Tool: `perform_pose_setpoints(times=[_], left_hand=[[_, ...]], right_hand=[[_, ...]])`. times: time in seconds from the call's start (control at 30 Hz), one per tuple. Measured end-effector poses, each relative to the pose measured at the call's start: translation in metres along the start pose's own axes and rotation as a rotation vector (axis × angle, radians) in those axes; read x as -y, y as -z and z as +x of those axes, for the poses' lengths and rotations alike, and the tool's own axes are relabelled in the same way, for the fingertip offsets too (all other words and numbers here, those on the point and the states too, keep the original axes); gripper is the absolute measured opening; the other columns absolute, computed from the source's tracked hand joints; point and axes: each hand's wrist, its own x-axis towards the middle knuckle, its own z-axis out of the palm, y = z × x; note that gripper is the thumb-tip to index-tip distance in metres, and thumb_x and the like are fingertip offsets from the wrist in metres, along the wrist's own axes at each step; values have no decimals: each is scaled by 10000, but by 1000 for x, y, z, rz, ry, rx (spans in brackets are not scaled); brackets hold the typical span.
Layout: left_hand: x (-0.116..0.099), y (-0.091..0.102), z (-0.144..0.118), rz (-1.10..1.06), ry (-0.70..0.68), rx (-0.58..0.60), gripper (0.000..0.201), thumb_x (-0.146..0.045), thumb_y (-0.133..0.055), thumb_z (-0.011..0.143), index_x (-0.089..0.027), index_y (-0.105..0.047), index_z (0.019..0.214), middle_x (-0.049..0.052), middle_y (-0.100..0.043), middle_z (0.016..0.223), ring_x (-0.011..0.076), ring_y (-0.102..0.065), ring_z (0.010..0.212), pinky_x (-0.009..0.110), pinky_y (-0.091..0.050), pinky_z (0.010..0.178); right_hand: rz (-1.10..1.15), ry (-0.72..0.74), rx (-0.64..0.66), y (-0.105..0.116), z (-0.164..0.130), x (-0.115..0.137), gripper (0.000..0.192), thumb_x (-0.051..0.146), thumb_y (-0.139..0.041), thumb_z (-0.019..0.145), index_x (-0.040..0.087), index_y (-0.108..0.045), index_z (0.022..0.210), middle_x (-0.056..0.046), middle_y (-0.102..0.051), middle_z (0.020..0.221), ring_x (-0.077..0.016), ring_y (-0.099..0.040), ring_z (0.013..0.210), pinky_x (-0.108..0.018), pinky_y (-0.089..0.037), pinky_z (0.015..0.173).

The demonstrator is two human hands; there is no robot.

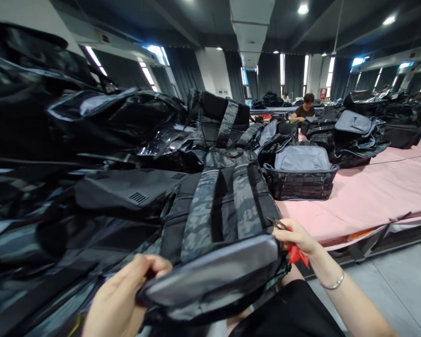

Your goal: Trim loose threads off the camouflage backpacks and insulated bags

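A dark camouflage backpack (pixel 199 206) lies in front of me, its two shoulder straps facing up. The near end stands open and shows a grey lining (pixel 221 276). My left hand (pixel 126 290) is closed on the left edge of this opening, thumb on top. At the right corner of the opening, my right hand (pixel 298 236) is closed round small dark thread snips (pixel 279 225), their tips pointing left over the bag. A piece of red cloth (pixel 297 255) hangs from the same hand. Whether the right fingers also pinch the bag's edge I cannot tell.
Black bags (pixel 126 192) are heaped on the left. An open bag with grey lining (pixel 300 180) stands on the pink-covered table (pixel 379 187), with more bags behind it. Further back, another person (pixel 304 110) sits among bags. Tiled floor (pixel 400 281) shows at lower right.
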Motion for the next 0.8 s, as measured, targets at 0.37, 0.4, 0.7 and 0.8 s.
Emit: perform_pose_setpoints(times=[0.37,0.4,0.7,0.8], left_hand=[[109,-22,-122,-447,539,-77,437,-540,-773,538,-147,-673,700,56,-662,664,176,-587,613,287,-477,565],[117,-33,-131,-534,577,-101,442,-519,-783,539,-149,-683,758,80,-692,758,200,-621,694,309,-505,623],[103,-66,-131,-1010,560,-82,422,-368,-769,640,-258,-669,1034,55,-689,1003,206,-622,978,355,-505,860],[100,-67,-123,-918,527,-165,378,-316,-800,600,-245,-682,953,1,-677,799,129,-626,768,249,-516,720]], right_hand=[[-248,-14,-65,-10,-53,-46,374,534,-563,796,167,-575,870,71,-336,539,-79,-303,462,-214,-271,448],[-272,7,-92,-14,-55,-51,358,511,-541,822,178,-557,952,67,-342,568,-86,-324,484,-213,-296,463],[-854,329,-188,-50,-64,-68,209,229,-562,834,230,-583,1042,-79,-611,1006,-214,-576,928,-342,-472,797],[-900,429,-152,-60,-51,-64,236,181,-547,832,228,-576,1061,-84,-621,982,-219,-592,925,-350,-491,789]])
